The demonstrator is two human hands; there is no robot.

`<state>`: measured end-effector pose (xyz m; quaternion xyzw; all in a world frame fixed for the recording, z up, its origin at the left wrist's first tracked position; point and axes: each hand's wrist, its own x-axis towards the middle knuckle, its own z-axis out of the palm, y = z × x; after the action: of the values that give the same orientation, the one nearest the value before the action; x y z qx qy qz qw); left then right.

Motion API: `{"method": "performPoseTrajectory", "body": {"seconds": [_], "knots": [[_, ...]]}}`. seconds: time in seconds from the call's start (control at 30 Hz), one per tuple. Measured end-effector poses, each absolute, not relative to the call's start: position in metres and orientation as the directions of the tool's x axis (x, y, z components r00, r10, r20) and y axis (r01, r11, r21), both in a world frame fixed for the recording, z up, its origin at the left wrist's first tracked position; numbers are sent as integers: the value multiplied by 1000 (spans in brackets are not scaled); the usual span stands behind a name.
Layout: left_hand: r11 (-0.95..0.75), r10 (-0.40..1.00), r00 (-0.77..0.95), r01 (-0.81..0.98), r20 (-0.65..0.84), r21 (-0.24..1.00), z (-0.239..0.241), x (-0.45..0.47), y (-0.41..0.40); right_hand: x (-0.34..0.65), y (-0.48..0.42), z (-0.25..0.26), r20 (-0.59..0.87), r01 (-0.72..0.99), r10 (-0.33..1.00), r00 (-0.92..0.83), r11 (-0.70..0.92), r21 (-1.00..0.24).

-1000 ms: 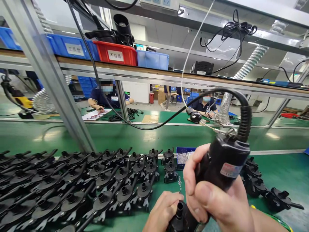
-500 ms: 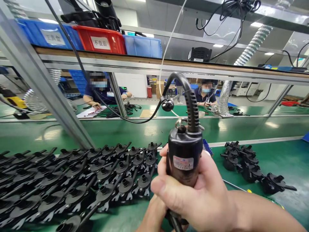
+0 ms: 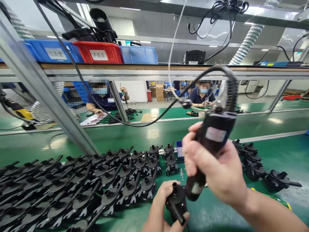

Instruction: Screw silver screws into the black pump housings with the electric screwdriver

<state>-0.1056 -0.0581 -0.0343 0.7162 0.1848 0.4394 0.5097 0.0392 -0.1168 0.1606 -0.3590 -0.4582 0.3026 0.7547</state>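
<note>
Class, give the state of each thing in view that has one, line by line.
Corded power tool, tilted, gripped in right hand
Black spouted housing, held in left hand
Other housings, grouped on the green bench
Red bin, black parts above its rim
Small metal pieces, scattered
Black cable bundle, coiled

At 10 o'clock from centre, a red rectangular plastic bin (image 3: 114, 53) bears a white paper label (image 3: 98, 55) reading 不良品. Farther out at 10 o'clock, a blue rectangular plastic bin (image 3: 40, 50) bears a 2nd white label (image 3: 56, 54): characters 1–2 read 工具; 3 is blurred. At 3 o'clock, the pale sticker (image 3: 215, 134) on the black, oblong, corded hand tool (image 3: 218, 119) is illegible, as is the small label (image 3: 193, 62) on the black, box-shaped device (image 3: 195, 55) at 1 o'clock.
</note>
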Motion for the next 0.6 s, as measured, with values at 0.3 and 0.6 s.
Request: {"method": "performPoseTrajectory", "body": {"seconds": [0.3, 0.6], "knots": [[409, 722, 665, -184, -193, 894, -48, -82, -48, 133, -105, 28, 288, 290, 803, 522, 151, -945], [514, 736, 614, -232, -286, 825, -38, -81, -46, 142, -126, -18, 818, 863, 368, 443, 73, -501]]}}
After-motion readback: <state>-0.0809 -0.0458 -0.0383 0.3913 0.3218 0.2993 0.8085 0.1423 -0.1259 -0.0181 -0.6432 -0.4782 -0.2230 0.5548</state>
